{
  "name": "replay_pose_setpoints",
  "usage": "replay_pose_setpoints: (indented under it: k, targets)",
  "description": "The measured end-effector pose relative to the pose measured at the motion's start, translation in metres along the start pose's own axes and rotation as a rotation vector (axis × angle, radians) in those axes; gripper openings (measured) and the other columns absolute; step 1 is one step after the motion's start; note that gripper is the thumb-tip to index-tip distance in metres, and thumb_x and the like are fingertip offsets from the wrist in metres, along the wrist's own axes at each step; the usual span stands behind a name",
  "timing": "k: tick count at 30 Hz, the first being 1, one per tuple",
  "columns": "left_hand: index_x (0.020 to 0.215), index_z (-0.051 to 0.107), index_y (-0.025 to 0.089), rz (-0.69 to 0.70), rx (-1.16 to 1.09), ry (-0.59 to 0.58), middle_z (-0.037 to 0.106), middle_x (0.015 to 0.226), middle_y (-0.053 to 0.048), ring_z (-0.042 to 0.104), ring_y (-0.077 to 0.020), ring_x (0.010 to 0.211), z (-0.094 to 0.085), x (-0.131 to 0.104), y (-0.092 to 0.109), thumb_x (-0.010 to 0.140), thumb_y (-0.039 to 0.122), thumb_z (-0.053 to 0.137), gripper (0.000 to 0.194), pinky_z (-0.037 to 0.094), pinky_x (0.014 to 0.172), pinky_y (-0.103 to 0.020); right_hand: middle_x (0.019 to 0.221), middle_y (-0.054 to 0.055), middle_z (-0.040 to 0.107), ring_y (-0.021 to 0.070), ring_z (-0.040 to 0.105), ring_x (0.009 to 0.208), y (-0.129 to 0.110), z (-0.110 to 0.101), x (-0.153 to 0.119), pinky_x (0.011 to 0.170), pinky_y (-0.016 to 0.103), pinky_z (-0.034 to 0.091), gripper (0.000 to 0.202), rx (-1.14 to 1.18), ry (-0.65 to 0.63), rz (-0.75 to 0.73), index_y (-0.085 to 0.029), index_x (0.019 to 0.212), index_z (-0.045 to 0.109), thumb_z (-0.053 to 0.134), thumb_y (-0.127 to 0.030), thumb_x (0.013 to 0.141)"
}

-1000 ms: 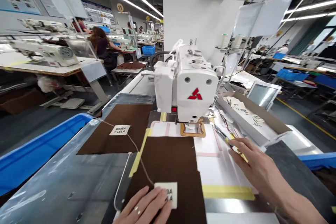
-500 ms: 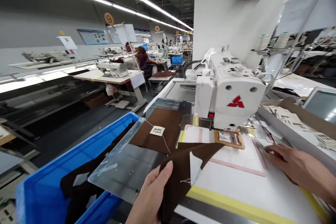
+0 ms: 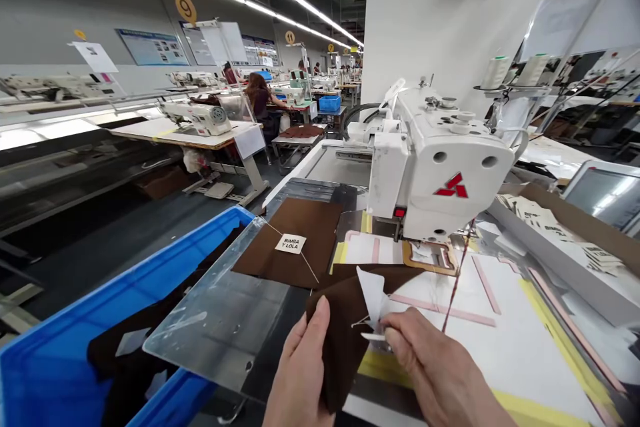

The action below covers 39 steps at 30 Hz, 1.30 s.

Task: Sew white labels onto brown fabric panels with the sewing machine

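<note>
My left hand (image 3: 303,363) grips a folded brown fabric piece (image 3: 345,333), thumb on top. A white paper-like scrap (image 3: 371,290) sticks up from the fabric, with loose thread ends below it. My right hand (image 3: 425,353) is closed around small silver thread snips (image 3: 375,337), mostly hidden by the fingers, their tips at those thread ends. Left of the hands, a flat brown fabric panel (image 3: 285,267) with a lettered white label (image 3: 291,244) lies on a clear plate (image 3: 200,340). A thread runs from the label toward the held fabric.
A white sewing machine (image 3: 445,160) with a framed clamp (image 3: 430,257) stands ahead. A blue bin (image 3: 55,340) holding dark fabric is at left. At right are a box of labels (image 3: 565,267) and a screen (image 3: 605,197). A person (image 3: 257,97) sits farther back.
My right hand has moved left from the table's right side to the held fabric, bringing the snips to the thread ends. My left hand still grips the fabric.
</note>
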State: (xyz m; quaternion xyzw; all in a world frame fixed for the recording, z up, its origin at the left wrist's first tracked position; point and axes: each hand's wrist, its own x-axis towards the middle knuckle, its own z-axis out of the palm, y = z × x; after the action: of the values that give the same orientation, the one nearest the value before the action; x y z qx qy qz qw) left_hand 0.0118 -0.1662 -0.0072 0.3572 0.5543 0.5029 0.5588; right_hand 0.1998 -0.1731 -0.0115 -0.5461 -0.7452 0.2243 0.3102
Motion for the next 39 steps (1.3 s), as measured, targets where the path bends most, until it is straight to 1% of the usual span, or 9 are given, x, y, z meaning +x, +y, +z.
replay_pose_setpoints:
  k: [4,7,11,16,21,28,33,36,39]
  targets:
    - [0.135,0.061,0.023,-0.136,-0.015,-0.035,0.076,0.111,-0.011,0.076,-0.0300,0.098,-0.002,0.001,-0.006,0.105,0.062,0.048,0.051,0.065,0.085,-0.042,0.089,0.000,0.067,0.0176,0.071,0.070,0.005,0.006,0.002,0.058,0.027,0.053,0.033,-0.156,-0.028,0.009,-0.028,0.098,0.058,0.037,-0.050,0.109]
    - [0.136,0.061,0.023,-0.129,-0.012,-0.030,0.076,0.110,-0.010,0.076,-0.0298,0.097,-0.002,0.001,-0.010,0.105,0.061,0.048,0.051,0.065,0.085,-0.042,0.092,0.001,0.067,0.0187,0.071,0.068,0.006,0.009,0.002,0.055,0.028,0.053,0.028,-0.245,-0.009,-0.050,-0.027,0.103,0.058,0.044,-0.051,0.106]
    - [0.133,0.063,0.022,-0.104,-0.035,0.058,0.077,0.104,-0.010,0.077,-0.0294,0.092,-0.001,0.001,-0.018,0.105,0.059,0.050,0.048,0.065,0.085,-0.043,0.089,0.002,0.066,0.0209,0.072,0.070,0.006,0.012,0.002,0.051,0.030,0.053,0.035,-0.312,0.063,-0.125,-0.027,0.099,0.058,0.034,-0.050,0.109]
    - [0.140,0.059,0.025,0.002,0.094,-0.069,0.077,0.109,-0.009,0.077,-0.0280,0.093,-0.008,0.002,-0.029,0.107,0.056,0.047,0.047,0.065,0.084,-0.040,0.090,0.001,0.064,0.0191,0.071,0.068,0.008,0.015,0.002,0.052,0.029,0.051,0.026,-0.381,0.081,-0.140,-0.026,0.102,0.057,0.041,-0.046,0.108]
    - [0.140,0.059,0.024,-0.014,0.075,-0.006,0.076,0.113,-0.010,0.077,-0.0274,0.093,-0.009,0.000,-0.030,0.107,0.056,0.047,0.047,0.065,0.085,-0.040,0.086,0.000,0.063,0.0178,0.069,0.066,0.008,0.014,0.003,0.050,0.028,0.048,0.025,-0.385,0.144,-0.162,-0.027,0.098,0.055,0.040,-0.043,0.109]
    - [0.136,0.060,0.022,-0.057,0.041,0.021,0.077,0.110,-0.010,0.077,-0.0272,0.091,-0.004,-0.001,-0.026,0.107,0.056,0.048,0.046,0.065,0.085,-0.040,0.084,0.000,0.062,0.0180,0.069,0.068,0.011,0.017,0.000,0.051,0.028,0.047,0.022,-0.408,0.092,-0.211,-0.027,0.095,0.054,0.042,-0.039,0.109]
    - [0.126,0.063,0.021,-0.260,-0.121,0.167,0.077,0.102,-0.010,0.077,-0.0283,0.092,0.006,-0.006,-0.010,0.100,0.057,0.063,0.044,0.065,0.082,-0.040,0.087,0.001,0.063,0.0173,0.069,0.071,0.011,0.018,-0.001,0.051,0.026,0.048,0.019,-0.377,0.122,-0.211,-0.026,0.102,0.055,0.043,-0.039,0.110]
    - [0.121,0.064,0.019,-0.310,-0.242,0.159,0.077,0.098,-0.010,0.077,-0.0290,0.093,0.013,-0.010,0.001,0.092,0.042,0.078,0.040,0.065,0.083,-0.040,0.084,0.001,0.062,0.0180,0.069,0.069,0.009,0.018,0.001,0.049,0.027,0.047,0.023,-0.366,0.133,-0.210,-0.026,0.099,0.055,0.040,-0.039,0.110]
    - [0.112,0.065,0.016,-0.322,-0.308,0.097,0.076,0.090,-0.009,0.077,-0.0286,0.089,0.018,-0.014,0.008,0.088,0.029,0.079,0.031,0.064,0.083,-0.039,0.084,0.001,0.061,0.0182,0.069,0.068,0.010,0.017,0.002,0.048,0.027,0.046,0.024,-0.347,0.123,-0.207,-0.026,0.098,0.055,0.039,-0.038,0.111]
